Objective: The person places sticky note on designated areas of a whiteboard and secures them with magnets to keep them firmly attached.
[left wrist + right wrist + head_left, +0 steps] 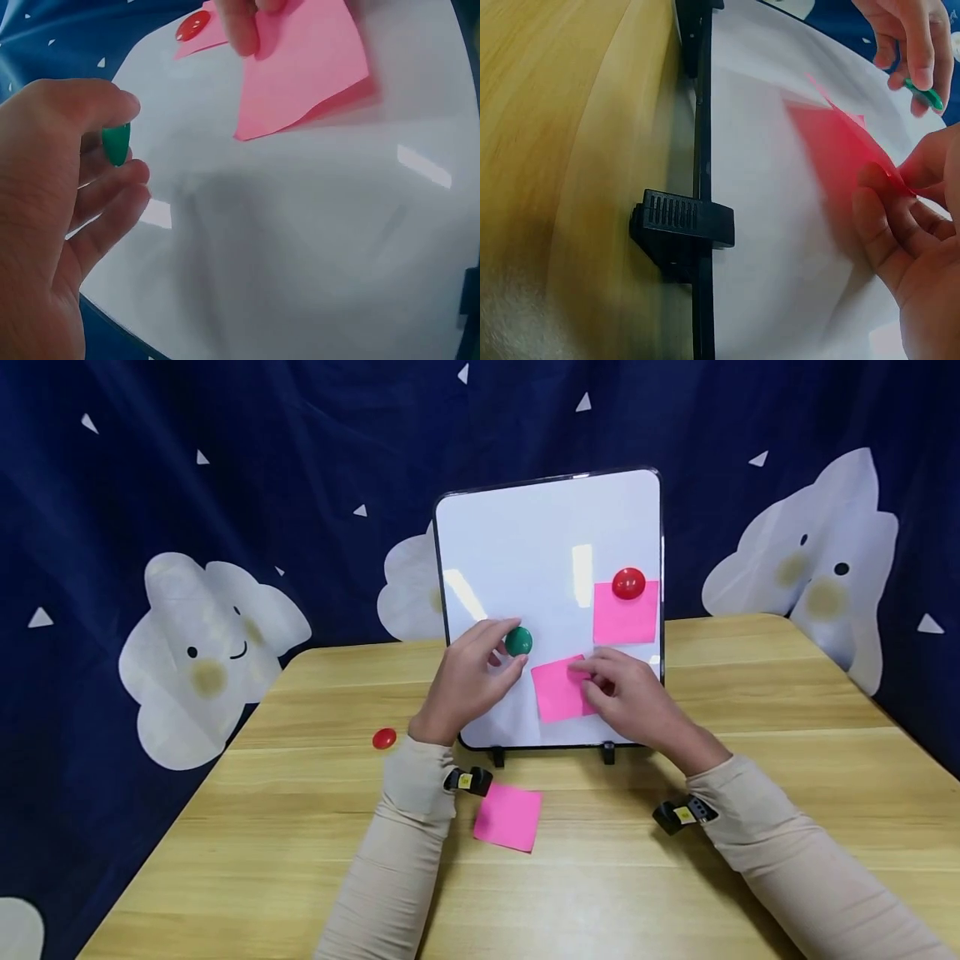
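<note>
My left hand (474,677) pinches a round green magnet (518,642) between thumb and fingers, just in front of the whiteboard (517,543). In the left wrist view the green magnet (116,144) appears edge-on, apart from the board. With my right hand (633,697) I pinch a pink sticky note (557,692) by its upper right part, low on the board. The right wrist view has that note (855,142) standing off the surface, its lower part away from the board. Above it, a red magnet (628,583) sits over the top of another pink note (624,625).
The whiteboard stands on a wooden table (255,843) on small black feet (682,217). A loose red magnet (384,738) lies left of it. A pink note (508,817) lies on the table in front. Behind hangs a dark blue curtain (300,460) with cloud shapes.
</note>
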Available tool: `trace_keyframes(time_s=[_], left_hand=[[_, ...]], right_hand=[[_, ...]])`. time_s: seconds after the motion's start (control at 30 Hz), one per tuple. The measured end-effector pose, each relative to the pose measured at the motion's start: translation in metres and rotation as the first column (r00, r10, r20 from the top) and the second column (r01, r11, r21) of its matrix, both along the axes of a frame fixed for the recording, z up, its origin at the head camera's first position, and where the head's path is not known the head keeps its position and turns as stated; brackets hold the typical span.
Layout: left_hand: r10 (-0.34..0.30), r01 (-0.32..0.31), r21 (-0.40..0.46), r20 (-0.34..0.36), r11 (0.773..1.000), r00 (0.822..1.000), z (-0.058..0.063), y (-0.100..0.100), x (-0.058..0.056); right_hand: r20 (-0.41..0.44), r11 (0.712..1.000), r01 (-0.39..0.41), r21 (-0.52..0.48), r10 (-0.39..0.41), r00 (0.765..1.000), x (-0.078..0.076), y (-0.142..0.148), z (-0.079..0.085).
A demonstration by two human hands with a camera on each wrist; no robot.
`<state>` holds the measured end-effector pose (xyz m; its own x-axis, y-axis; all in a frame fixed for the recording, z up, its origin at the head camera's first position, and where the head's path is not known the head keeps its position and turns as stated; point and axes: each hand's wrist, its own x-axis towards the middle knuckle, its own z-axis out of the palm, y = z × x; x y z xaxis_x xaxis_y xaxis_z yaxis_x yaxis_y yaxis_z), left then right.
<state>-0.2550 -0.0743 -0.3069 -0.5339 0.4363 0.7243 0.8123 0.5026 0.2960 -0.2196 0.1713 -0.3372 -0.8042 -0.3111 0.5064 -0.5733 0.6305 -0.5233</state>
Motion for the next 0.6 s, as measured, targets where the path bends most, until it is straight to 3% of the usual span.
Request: trace_keyframes(time_s=[0.6], left_hand=[[-0.019, 0.019, -0.018, -0.017, 1.0, 1.0, -0.013, 0.016, 0.002]], right_hand=[[-0.062, 0.998, 0.039, -0.039, -0.041, 0.997, -0.001, -0.005, -0.006]])
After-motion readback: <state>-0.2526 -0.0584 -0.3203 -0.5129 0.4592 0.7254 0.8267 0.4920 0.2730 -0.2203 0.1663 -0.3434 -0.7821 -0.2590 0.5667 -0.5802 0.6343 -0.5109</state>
